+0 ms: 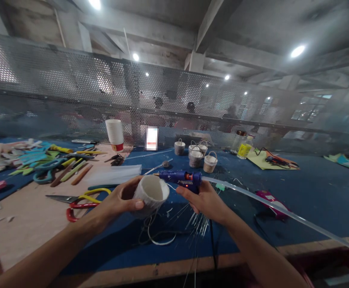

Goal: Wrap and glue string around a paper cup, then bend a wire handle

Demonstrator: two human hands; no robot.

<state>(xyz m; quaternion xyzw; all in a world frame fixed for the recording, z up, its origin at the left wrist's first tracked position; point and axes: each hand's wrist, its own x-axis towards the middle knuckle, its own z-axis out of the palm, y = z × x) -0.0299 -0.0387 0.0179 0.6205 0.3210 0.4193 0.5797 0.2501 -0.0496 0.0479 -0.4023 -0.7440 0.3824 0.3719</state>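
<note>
My left hand [129, 198] is wrapped round a small whitish cup [152, 192], its mouth tipped toward me. My right hand [203, 198] grips a blue hot glue gun [180, 178], whose tip points left just above the cup's far rim; I cannot tell whether they touch. A long clear glue stick [270, 206] runs out of the gun's back toward the lower right. White cord [159, 242] hangs below the cup onto the blue table cover. Thin wires [203, 224] lie scattered beneath my right hand.
Several small handled baskets [195, 158] stand behind the glue gun. Scissors [78, 201] lie left of my left hand, near a pack of clear sticks [114, 175]. A paper cup stack [115, 134] rises at the back. At right lies a magenta tool [272, 204]; bottles [245, 148] stand behind.
</note>
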